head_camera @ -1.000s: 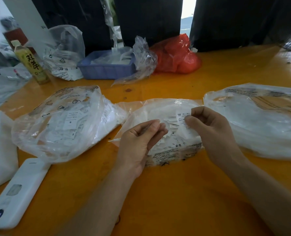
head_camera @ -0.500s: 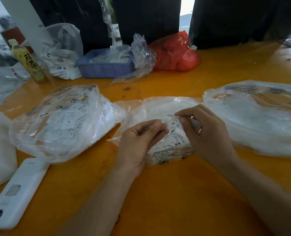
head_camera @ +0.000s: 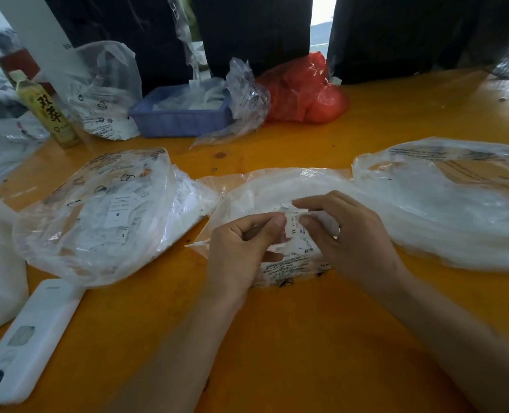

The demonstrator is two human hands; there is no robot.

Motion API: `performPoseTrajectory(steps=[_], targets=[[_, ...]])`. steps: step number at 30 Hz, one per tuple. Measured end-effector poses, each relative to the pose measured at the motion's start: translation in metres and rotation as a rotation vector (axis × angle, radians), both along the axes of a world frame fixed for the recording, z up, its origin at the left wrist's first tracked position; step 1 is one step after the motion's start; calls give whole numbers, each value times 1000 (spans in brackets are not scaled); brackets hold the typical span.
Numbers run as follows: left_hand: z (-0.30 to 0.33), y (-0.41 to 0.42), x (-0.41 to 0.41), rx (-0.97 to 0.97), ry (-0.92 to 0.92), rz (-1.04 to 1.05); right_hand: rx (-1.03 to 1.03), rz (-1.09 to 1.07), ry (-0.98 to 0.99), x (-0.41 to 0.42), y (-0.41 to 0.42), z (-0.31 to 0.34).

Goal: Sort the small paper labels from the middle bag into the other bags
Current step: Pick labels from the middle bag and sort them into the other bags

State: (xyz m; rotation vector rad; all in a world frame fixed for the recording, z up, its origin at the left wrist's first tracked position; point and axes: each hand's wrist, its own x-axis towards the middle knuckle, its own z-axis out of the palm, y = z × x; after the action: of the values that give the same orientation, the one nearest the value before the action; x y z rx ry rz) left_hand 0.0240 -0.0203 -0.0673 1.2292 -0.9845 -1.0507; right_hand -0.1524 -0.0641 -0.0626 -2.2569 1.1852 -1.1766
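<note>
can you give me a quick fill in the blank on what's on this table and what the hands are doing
1. The small white paper label pinched between the left hand and right hand is printed with the size ___.
2. The labels visible through the clear plastic bag on the left read ___.
3. The rectangular plastic tray at the back of the orange wooden table is coloured ___.
4. Right of that tray lies a crumpled plastic bag coloured ___.

Missing words: XL; S; blue; red
</note>
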Motion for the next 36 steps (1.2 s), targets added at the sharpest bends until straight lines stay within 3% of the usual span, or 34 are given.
performPoseTrajectory(steps=[10,14,19,25,31,33,36], targets=[[0,-1,0,26,40,48,396,-19,-389,-1,-3,-5],[-1,0,0,41,15,-20,381,14,-317,0,0,-5],[-1,-2,0,58,62,23,428,-4,-392,4,2,-5],[-2,-2,0,70,57,43,355,11,-236,8,8,-8],[0,-3,3,47,24,21,325,7,-288,7,8,-7],[2,-2,4,-13,-49,15,323,-10,-327,5,7,-7],[7,1,10,-148,-324,92,326,-15,-372,2,4,-3]])
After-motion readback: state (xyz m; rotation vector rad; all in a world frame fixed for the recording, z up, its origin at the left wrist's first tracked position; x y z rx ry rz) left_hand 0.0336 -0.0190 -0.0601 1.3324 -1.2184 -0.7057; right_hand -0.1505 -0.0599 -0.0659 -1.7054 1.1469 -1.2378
